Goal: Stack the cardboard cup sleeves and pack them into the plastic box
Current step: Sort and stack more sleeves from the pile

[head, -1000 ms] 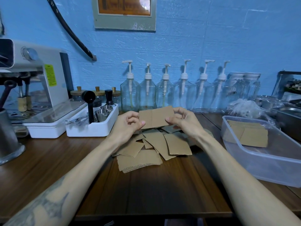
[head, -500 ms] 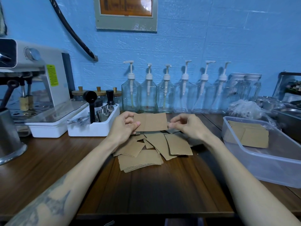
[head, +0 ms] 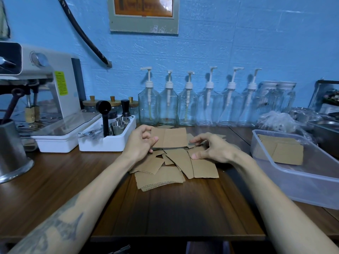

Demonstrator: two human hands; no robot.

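Counter [head: 55,180]: we note a loose pile of cardboard sleeves [head: 176,164] at centre. Our left hand [head: 141,143] pinches one flat sleeve [head: 169,137] above the pile; our right hand [head: 211,149], fingers loosely spread, touches the pile. The plastic box [head: 300,180] to the right holds stacked sleeves [head: 280,151].

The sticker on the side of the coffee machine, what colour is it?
Bright yellow-green, with small dark print too fine to read. The sticker shows best in the head view, the only one.
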